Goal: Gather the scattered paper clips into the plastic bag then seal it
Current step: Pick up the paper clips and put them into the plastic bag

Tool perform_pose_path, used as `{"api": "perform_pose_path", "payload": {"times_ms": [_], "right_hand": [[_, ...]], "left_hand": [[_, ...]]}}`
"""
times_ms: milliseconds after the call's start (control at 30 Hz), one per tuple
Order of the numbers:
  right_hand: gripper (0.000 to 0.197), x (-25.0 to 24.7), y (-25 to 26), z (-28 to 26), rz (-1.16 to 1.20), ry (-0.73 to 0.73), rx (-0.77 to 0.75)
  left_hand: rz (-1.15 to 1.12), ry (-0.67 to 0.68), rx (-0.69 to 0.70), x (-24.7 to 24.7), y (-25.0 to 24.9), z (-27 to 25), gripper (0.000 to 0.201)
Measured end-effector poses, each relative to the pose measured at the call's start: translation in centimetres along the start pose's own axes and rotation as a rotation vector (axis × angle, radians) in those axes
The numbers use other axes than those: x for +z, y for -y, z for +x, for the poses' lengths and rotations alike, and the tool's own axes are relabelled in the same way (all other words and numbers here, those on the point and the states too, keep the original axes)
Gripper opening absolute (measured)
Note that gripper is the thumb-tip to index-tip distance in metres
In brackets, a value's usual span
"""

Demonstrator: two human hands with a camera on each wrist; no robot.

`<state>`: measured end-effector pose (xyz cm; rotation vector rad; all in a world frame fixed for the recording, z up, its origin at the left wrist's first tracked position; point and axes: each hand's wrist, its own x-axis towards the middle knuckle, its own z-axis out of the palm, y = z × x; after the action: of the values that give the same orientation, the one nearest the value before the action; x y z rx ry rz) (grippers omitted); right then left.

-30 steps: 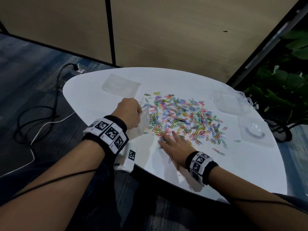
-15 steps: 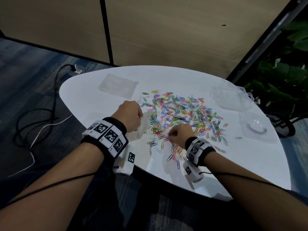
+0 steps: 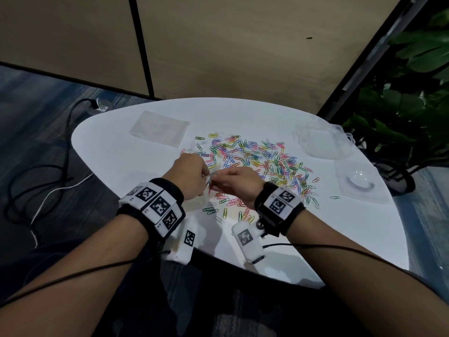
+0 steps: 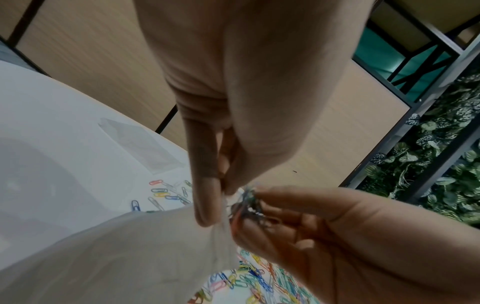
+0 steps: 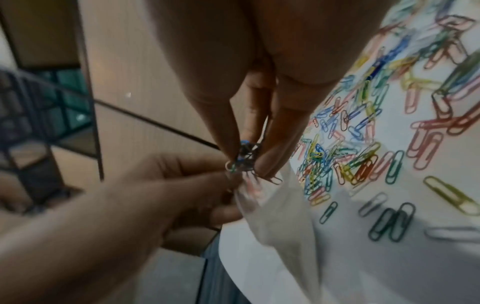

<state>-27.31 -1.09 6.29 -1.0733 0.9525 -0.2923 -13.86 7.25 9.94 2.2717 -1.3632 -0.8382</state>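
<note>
White rounded bench (image 3: 340,239) against tan wall panels, dark carpet and a loose cable to the left, leafy plant at right. Coloured paper clips (image 3: 257,161) lie spread over the bench's middle, most still loose; a few strays sit near the front edge.

Left hand (image 3: 189,176): grip clenched on the mouth of the clear plastic bag (image 4: 116,257), thumb and forefinger pinching one lip, bag body hanging toward the near bench edge. Right hand (image 3: 239,183): fingertips grasping a small bunch of clips (image 5: 245,157), held right at the bag opening, touching or nearly touching the film. Whether both lips of the mouth are parted cannot be told from these views.

Judgement: step in hand is feeding one pinch of clips into the bag; task is early, given the pile left.

Notes for doing it well:
- Spread the mouth wider with the left fingers before release; a pinched lip leaves a narrow slot.
- Push the fingertips past the rim, then let go, so clips drop inside and do not catch on the seal strip.
- Keep the bag hanging mouth-up.
- Risk: tangled clips snag on the rim and spill.

Also present: a second flat clear bag (image 3: 159,128) at far left, clear plastic containers (image 3: 320,142) at far right.
</note>
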Motion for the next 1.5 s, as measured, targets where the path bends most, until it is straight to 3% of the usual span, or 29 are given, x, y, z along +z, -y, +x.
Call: {"api": "perform_pose_path", "payload": {"times_ms": [133,300,400,533,600,700,733,800,933,1067,1133,1233,1367,1500], "right_hand": [[0.016,1.3,-1.5,0.9,-0.152,-0.115,0.008],[0.024,1.9,-1.8,0.9,-0.804,-0.141,-0.192],[0.021,1.7,-1.1,0.0,-0.861,-0.146,-0.319],[0.016,-0.2,-0.8,-2.0,-0.708,-0.18,-0.379],[0.026,-2.2,-1.5,-3.1,-0.818,-0.163,-0.259],[0.083,-5.4,-4.6,-3.7,-1.158,-0.102,0.111],[0.097,-5.8,-5.8,-3.9,-1.189,-0.091,0.181],[0.106,-5.9,-8.4,-3.9,-1.195,-0.102,0.193],[0.088,-4.7,-11.3,-2.2,-1.008,-0.255,0.063],[0.067,-3.3,-10.9,0.7,-0.868,-0.269,-0.07],[0.067,-2.6,-10.1,2.0,-0.89,-0.288,-0.123],[0.074,-2.0,-9.0,3.7,-1.152,-0.271,-0.211],[0.06,-1.6,-9.3,5.2,-1.627,-0.144,-0.317],[0.036,-1.9,-9.5,5.6,-1.666,-0.146,-0.416]], "left_hand": [[-0.019,-0.006,0.022,0.2,0.0,-0.2,0.021],[0.024,-0.042,0.058,0.3,0.2,-0.1,0.022],[-0.024,-0.051,0.044,-0.1,0.5,-0.2,0.026],[-0.044,-0.075,0.024,-0.4,0.9,-0.4,0.029],[-0.057,-0.077,0.008,-0.8,1.2,-0.3,0.03],[-0.068,-0.086,-0.006,-1.5,1.4,-0.4,0.028],[-0.064,-0.09,-0.005,-1.6,1.4,-0.4,0.028],[-0.055,-0.098,-0.008,-1.8,1.6,-0.6,0.028],[-0.059,-0.105,-0.016,-1.9,1.9,-0.9,0.027],[-0.087,-0.13,-0.039,-2.5,2.7,-0.9,0.025],[-0.08,-0.137,-0.036,-2.9,3.1,-0.8,0.027],[-0.076,-0.137,-0.03,-3.3,3.5,-0.6,0.029],[-0.07,-0.137,-0.014,-3.1,3.4,-0.4,0.029],[-0.053,-0.12,-0.016,-2.8,3.4,-0.2,0.028]]}}
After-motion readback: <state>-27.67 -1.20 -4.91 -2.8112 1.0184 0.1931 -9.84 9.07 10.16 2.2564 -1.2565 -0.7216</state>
